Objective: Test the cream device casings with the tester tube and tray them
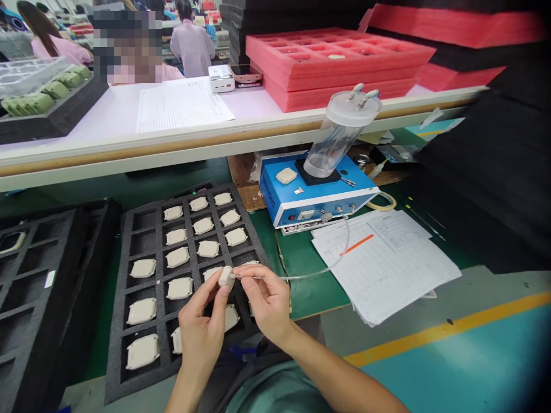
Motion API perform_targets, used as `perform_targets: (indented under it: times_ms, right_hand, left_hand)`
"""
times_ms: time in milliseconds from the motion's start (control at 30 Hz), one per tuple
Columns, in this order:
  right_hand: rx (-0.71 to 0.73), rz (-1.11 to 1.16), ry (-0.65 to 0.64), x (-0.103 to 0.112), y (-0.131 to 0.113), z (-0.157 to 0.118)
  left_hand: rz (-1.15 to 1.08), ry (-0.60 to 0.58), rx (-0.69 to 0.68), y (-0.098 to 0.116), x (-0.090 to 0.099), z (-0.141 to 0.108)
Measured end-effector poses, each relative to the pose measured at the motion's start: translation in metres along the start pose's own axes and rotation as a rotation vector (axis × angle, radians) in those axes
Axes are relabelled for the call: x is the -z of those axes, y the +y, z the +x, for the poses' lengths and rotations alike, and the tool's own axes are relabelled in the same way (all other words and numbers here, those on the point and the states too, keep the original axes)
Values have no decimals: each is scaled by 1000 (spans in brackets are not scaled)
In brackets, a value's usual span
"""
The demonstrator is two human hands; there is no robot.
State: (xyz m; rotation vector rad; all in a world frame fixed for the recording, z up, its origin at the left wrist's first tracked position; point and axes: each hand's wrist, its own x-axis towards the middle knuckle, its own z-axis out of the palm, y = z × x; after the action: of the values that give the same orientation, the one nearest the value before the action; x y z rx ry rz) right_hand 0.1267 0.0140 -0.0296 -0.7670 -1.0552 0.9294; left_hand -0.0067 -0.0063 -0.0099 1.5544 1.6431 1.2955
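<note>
Between thumb and fingers, my left hand [204, 324] grips a cream watch case [225, 277] turned on its edge. My right hand [269, 298] pinches the end of a thin clear tube [301, 278], its tip touching or very close to the case's side. From there the tube curves to the front of a blue box-shaped machine [316, 195]. Both hands are over a black foam tray [129, 235], where more cream watch cases [143, 311] lie in separate compartments. The hands cover part of the tray's near right side.
A clear cylinder [329, 143] and a loose cream case [286, 175] sit on the machine. Printed papers [387, 269] lie to the right. Another black tray [38, 275] is at left. Red foam trays [297, 69] are stacked on the shelf; people [191, 40] sit beyond.
</note>
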Motion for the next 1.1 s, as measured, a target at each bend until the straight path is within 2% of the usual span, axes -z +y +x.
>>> perform_targets:
  times_ms: [1100]
  right_hand:
    - [-4,-38,29,-2,-5,2]
  left_hand:
    - [-19,4,12,2,0,0]
